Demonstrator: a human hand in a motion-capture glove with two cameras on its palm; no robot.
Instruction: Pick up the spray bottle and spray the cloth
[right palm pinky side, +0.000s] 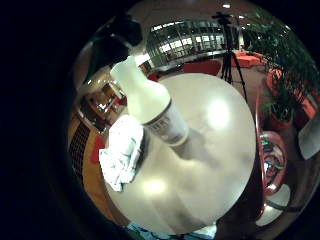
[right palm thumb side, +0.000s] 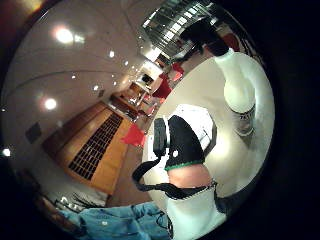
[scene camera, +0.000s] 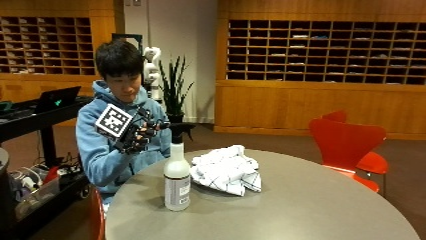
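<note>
Room: wood-panelled hall with walls of pigeonhole shelves (scene camera: 319, 50) across the upper frame, a red chair (scene camera: 346, 142) at right, a potted plant (scene camera: 174, 90) behind me.
Table: round grey table (scene camera: 299, 210) filling the lower frame of the outside view.
Spray bottle: the spray bottle (scene camera: 177, 172) stands upright at lower centre-left on the table, white body, black trigger head, just beside the cloth.
Cloth: the white cloth (scene camera: 226, 170) lies crumpled at centre of the table, right of the bottle.
Hard to make out: the bottle's label text is unreadable; my other hand is out of sight below the table edge.
Hands: my gloved right hand (scene camera: 136, 134) is raised at chest height, left of centre, above and behind the bottle's head, apart from it, fingers loosely curled, grasping nothing.
</note>
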